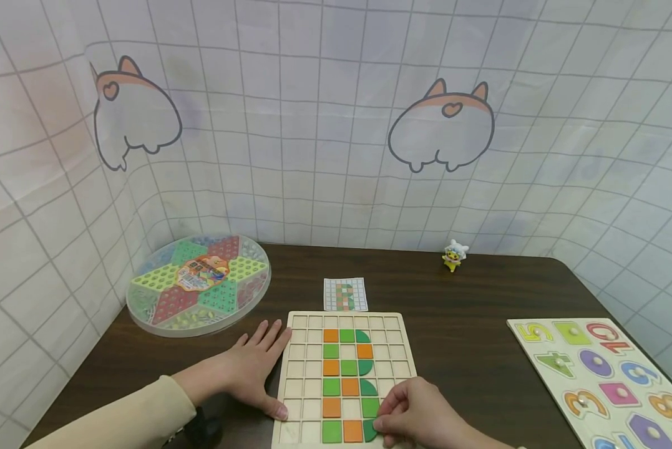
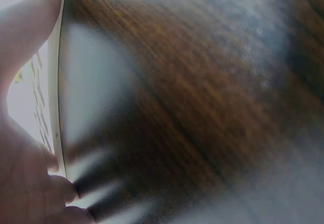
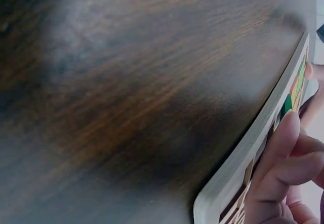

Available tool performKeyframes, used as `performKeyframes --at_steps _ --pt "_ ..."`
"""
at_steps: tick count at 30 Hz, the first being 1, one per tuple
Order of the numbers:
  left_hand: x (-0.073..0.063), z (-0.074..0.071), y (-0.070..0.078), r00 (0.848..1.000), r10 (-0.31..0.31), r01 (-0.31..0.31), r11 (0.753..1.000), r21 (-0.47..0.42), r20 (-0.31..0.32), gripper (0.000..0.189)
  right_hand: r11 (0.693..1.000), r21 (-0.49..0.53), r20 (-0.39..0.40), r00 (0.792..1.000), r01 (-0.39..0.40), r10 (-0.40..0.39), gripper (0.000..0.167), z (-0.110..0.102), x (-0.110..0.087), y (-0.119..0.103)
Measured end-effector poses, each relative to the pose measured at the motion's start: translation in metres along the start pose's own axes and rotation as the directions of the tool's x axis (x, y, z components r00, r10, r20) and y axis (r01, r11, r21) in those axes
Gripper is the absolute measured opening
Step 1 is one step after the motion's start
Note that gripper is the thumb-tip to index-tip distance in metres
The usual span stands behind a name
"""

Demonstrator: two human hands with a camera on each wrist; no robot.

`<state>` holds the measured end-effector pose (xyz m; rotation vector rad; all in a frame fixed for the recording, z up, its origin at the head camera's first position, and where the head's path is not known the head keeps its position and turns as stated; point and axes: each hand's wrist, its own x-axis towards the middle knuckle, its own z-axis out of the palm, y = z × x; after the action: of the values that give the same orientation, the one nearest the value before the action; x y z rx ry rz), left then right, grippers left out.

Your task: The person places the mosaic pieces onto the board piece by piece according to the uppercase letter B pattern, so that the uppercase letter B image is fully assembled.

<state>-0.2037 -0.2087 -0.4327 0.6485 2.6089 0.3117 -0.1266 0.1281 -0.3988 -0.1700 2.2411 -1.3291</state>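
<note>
A light wooden grid board (image 1: 310, 371) lies on the table with orange, bright green and dark green tiles set in its squares. My left hand (image 1: 251, 371) is spread flat at the board's left edge, its thumb and fingertips touching the rim. My right hand (image 1: 420, 415) is at the lower right of the board, thumb and forefinger curled at the edge of a dark green rounded tile (image 1: 369, 430) in the lowest visible tile row. The right wrist view shows those fingers (image 3: 283, 143) over the board's rim. Behind the board lies a small printed pattern card (image 1: 345, 294).
On the left stands a round, clear-rimmed Chinese checkers set (image 1: 201, 284). A number puzzle board (image 1: 611, 380) lies at the right edge of the table. A small yellow-and-white figurine (image 1: 454, 255) stands at the back, before a grid-patterned curtain (image 1: 324, 125).
</note>
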Motion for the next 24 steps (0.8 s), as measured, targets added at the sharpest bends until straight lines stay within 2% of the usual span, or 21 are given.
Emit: performKeyframes --at_steps 7,14,24 --pt "0.0013 0.0013 -0.0018 1.000 0.001 -0.001 1.000 -0.003 0.002 0.148 0.995 -0.094 -0.024 0.999 0.024 -0.027 0.014 0.0005 0.0013 -0.0019" --pt "0.0009 0.0000 -0.0002 1.000 -0.005 0.005 1.000 -0.003 0.006 0.148 0.990 -0.132 -0.022 0.998 0.054 -0.057 0.015 -0.0002 0.0019 -0.0014" --pt "-0.0005 -0.0018 0.0025 1.000 0.004 -0.004 1.000 -0.004 0.014 0.146 0.951 -0.261 0.057 0.987 0.163 -0.153 0.018 -0.0029 0.0037 -0.0017"
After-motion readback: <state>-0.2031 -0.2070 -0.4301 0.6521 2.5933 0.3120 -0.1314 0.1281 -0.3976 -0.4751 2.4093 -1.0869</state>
